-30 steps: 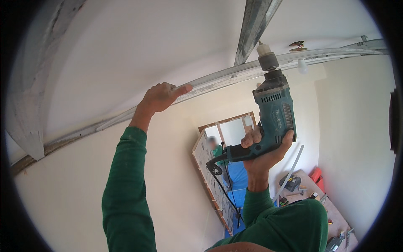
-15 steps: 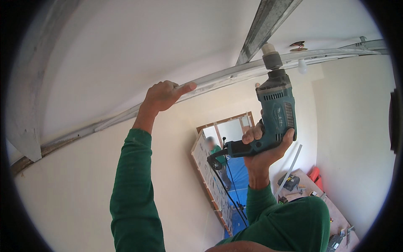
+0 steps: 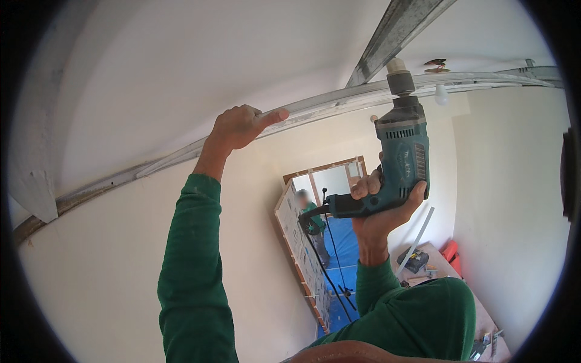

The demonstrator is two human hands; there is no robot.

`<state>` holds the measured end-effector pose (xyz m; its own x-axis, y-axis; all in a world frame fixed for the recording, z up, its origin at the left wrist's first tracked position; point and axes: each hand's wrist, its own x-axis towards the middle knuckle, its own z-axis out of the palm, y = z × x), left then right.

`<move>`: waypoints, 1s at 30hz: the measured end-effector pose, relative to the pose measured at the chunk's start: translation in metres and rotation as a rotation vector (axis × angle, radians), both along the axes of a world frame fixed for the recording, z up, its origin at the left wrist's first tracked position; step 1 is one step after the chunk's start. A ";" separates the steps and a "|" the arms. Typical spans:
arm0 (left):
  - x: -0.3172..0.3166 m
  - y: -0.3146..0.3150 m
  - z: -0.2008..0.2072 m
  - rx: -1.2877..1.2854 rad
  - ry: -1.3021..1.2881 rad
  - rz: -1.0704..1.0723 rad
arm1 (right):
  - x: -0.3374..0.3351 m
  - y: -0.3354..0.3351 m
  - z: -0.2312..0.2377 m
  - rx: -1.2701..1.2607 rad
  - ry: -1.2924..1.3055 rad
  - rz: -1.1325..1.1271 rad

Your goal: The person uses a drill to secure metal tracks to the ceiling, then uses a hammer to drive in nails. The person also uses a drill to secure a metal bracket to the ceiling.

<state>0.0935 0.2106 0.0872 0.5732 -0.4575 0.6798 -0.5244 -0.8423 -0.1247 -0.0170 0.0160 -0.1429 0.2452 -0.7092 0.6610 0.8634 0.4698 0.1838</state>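
My right hand (image 3: 380, 209) grips the handle of a teal corded power drill (image 3: 400, 154) that points straight up. Its chuck (image 3: 400, 80) touches the metal ceiling track (image 3: 339, 103) where a second metal channel (image 3: 399, 30) crosses overhead. My left hand (image 3: 241, 126) is raised to the same track further left, fingers laid along its edge and pressing on it. Both arms wear green sleeves. The drill's black cord (image 3: 324, 266) hangs down toward the floor.
White ceiling and walls surround me. A doorway (image 3: 330, 181) with a wooden frame opens at the far wall, and another person in green (image 3: 311, 221) stands there on a blue floor sheet. Tools and a red item (image 3: 451, 257) lie on the floor at right. A bulb (image 3: 442, 94) hangs by the ceiling.
The drill has risen slightly, its chuck closing up to the track. My left hand has slid a little rightward along the track.
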 end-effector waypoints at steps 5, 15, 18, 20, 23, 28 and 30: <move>0.002 0.001 0.000 -0.013 -0.068 -0.045 | 0.001 -0.003 0.001 0.000 -0.010 -0.013; 0.008 0.000 -0.003 -0.084 -0.091 -0.080 | -0.001 -0.009 0.001 -0.031 0.007 -0.006; 0.006 0.000 -0.003 -0.081 -0.097 -0.083 | 0.000 -0.011 0.001 -0.036 0.007 -0.010; 0.005 0.000 -0.003 -0.085 -0.094 -0.087 | 0.000 -0.012 0.002 -0.032 0.015 -0.019; 0.002 0.001 -0.003 -0.034 -0.098 -0.049 | 0.000 -0.013 0.002 -0.050 0.003 -0.038; -0.001 0.001 -0.003 -0.049 -0.058 -0.036 | 0.002 -0.013 0.001 -0.059 0.017 -0.027; -0.001 0.001 -0.004 -0.086 -0.113 -0.106 | 0.004 -0.012 0.002 -0.050 0.004 -0.007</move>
